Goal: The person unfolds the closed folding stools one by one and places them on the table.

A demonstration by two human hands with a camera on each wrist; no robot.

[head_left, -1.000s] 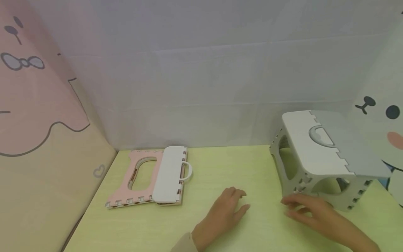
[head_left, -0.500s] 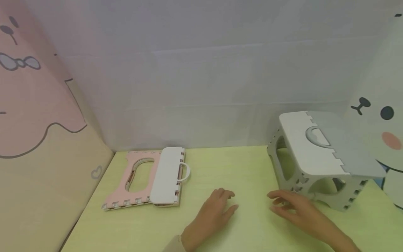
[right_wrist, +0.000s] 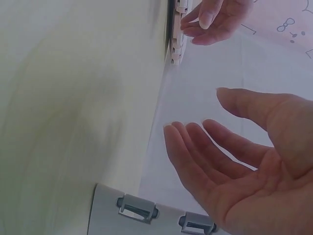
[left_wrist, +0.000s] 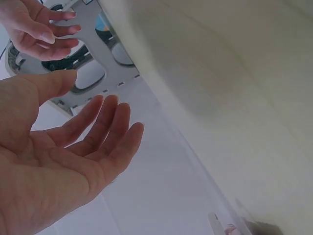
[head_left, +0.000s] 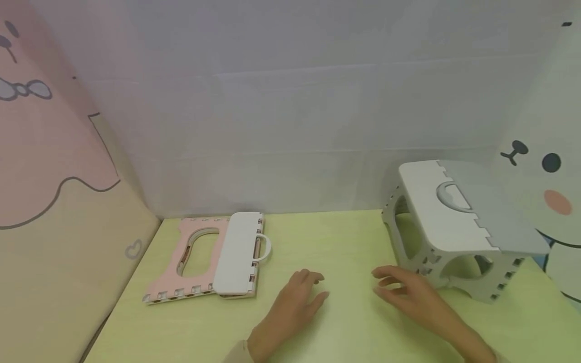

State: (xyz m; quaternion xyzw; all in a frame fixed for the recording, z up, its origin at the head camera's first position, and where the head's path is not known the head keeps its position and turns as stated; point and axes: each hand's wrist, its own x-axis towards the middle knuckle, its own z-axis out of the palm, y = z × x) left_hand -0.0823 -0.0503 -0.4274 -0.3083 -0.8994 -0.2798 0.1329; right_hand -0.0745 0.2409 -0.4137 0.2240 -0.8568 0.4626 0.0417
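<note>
A grey and white folding stool [head_left: 454, 212] stands unfolded at the right of the table, its top level and its legs spread. At the left a pink and white folding stool [head_left: 236, 254] lies folded flat, its small white handle loop pointing right. My left hand [head_left: 288, 307] hovers above the table just right of the pink stool, fingers relaxed, holding nothing. My right hand [head_left: 413, 297] is in front of the grey stool's near left leg, fingers loosely bent and nothing in them. Both wrist views show bare palms [left_wrist: 54, 166] with a gap between thumb and fingers.
The pale green table [head_left: 327, 237] runs back to a hanging white sheet [head_left: 272, 126]. Printed cloth with cartoon figures hangs at the left [head_left: 59, 166] and the right [head_left: 544, 151].
My right hand has drawn left, away from the grey stool's leg. The left hand has shifted slightly left toward the pink stool. The view has turned a little; both stools stay put.
</note>
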